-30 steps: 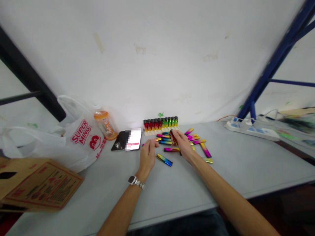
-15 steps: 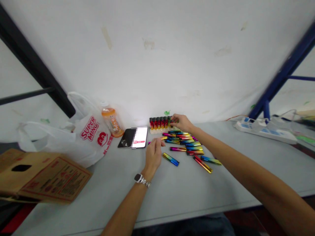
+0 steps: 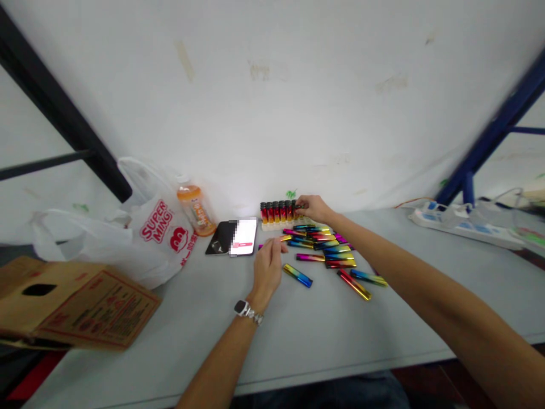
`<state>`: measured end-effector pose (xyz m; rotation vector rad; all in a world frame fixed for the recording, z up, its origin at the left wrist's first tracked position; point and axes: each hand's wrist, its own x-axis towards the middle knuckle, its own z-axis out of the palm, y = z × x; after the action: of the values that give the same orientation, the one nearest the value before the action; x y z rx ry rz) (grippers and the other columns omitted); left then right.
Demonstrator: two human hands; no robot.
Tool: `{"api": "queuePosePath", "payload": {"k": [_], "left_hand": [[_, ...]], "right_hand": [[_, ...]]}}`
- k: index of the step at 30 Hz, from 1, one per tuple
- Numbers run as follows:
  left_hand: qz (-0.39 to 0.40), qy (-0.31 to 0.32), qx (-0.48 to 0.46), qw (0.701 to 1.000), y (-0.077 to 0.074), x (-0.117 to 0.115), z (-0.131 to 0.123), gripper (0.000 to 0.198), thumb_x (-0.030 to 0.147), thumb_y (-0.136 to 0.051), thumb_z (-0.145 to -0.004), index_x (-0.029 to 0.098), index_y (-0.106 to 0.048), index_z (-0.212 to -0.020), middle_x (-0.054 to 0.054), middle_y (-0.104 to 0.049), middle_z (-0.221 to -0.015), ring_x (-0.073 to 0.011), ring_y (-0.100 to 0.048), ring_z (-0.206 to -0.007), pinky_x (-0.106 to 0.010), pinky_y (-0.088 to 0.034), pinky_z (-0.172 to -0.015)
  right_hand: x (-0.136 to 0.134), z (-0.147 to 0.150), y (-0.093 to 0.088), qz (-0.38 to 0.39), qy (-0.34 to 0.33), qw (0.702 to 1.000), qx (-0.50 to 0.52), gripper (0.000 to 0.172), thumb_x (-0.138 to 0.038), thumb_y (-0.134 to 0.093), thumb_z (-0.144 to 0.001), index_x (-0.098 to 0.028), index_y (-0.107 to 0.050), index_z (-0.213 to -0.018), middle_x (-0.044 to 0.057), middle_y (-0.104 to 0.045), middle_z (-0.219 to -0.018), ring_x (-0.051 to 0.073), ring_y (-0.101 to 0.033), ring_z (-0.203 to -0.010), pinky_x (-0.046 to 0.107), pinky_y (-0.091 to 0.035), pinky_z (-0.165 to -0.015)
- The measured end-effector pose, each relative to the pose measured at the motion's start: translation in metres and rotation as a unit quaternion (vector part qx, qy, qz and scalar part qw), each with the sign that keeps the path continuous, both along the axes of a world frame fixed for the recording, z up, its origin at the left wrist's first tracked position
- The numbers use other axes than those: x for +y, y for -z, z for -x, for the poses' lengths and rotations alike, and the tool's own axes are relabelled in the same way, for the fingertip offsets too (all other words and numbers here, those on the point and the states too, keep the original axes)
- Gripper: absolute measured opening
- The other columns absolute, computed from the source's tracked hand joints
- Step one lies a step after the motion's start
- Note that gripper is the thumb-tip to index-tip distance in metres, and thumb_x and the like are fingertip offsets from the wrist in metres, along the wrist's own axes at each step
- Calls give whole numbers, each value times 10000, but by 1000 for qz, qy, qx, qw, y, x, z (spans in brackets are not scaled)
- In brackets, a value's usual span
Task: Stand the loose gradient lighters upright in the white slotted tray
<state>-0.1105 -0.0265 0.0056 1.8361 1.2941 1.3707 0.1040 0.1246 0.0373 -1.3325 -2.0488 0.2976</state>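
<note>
Beside the wall a white tray holds a row of upright lighters, red to yellow with black tops. At the right end of this row my right hand has its fingers closed on a lighter, mostly hidden by them. My left hand, wearing a watch, is closed in front of the tray. A magenta and yellow lighter shows on both sides of its fingers. Between and below the hands, loose metallic lighters lie in a pile, with a yellow and blue lighter apart from them.
Left of the tray lie a phone with a lit screen and a dark flat item. Farther left stand an orange drink bottle, a white plastic bag and a cardboard box. A power strip rests at the right.
My right hand stays at the right end of the row, its fingers slightly shifted over the lighter there. My left hand keeps its place. The whole view has shifted slightly.
</note>
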Motion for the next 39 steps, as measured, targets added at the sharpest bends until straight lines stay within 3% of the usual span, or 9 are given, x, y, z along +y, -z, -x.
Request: {"api": "queuePosePath", "payload": {"k": [4, 7, 12, 18, 20, 24, 29, 39], "left_hand": [[5, 0, 2, 1000, 0, 0, 0, 437, 398, -315, -1004, 198, -590, -730, -31, -661, -811, -176, -608, -813, -297, -438, -793], [7, -1, 3, 1000, 0, 1, 0, 444, 407, -312, -1005, 199, -594, -733, -30, -659, -809, -176, -604, -811, -296, -432, -787], [4, 4, 2, 1000, 1, 2, 0, 436, 396, -322, -1004, 195, -601, -736, -29, -655, -805, -174, -602, -803, -299, -435, -797], [8, 4, 6, 1000, 2, 2, 0, 418, 382, -335, -997, 194, -610, -745, -30, -664, -813, -178, -605, -805, -304, -439, -793], [9, 3, 9, 1000, 2, 2, -1, 428, 394, -331, -998, 194, -612, -746, -31, -665, -814, -180, -605, -802, -305, -435, -784], [12, -1, 23, 1000, 3, 2, -2, 451, 420, -323, -999, 195, -622, -746, -29, -665, -801, -179, -598, -776, -308, -423, -751], [12, 4, 7, 1000, 3, 4, -7, 437, 420, -335, -991, 194, -612, -740, -32, -659, -793, -182, -602, -799, -304, -431, -766], [11, 23, 33, 999, -15, 20, -32, 426, 444, -380, -970, 197, -611, -712, -19, -658, -736, -170, -591, -717, -288, -421, -712]], "right_hand": [[-2, 1, 3, -33, 10, 999, -41, 279, -198, -700, -785, -176, -657, -1059, 23, -715, -855, 159, -616, -719, 265, -439, -718], [-9, 2, 4, -66, 31, 995, -74, 202, -237, -645, -852, -176, -676, -1042, 43, -692, -896, 165, -616, -741, 274, -448, -743], [-28, 6, 4, -82, 84, 982, -146, 301, -314, -548, -926, -203, -704, -1159, 101, -571, -1159, 190, -621, -886, 292, -472, -796], [-50, 8, 4, -58, 80, 979, -179, 540, -266, -471, -933, -218, -443, -1470, 129, -515, -1226, 224, -618, -929, 324, -485, -778], [-62, 3, 4, -54, 70, 981, -171, 555, -189, -479, -889, -189, -451, -1444, 126, -526, -1223, 217, -615, -920, 320, -479, -794], [-93, -16, 4, -15, 49, 983, -179, 409, -91, -501, -782, -190, -637, -1155, 80, -583, -1123, 197, -614, -901, 289, -459, -801], [-121, -37, 5, 20, 28, 972, -233, 371, -234, -595, -787, -208, -664, -1151, 82, -586, -1134, 212, -612, -905, 299, -447, -800], [-111, -28, 5, 28, 44, 952, -303, 261, -256, -579, -840, -179, -724, -1042, 117, -621, -1079, 251, -601, -961, 340, -414, -849]]}}
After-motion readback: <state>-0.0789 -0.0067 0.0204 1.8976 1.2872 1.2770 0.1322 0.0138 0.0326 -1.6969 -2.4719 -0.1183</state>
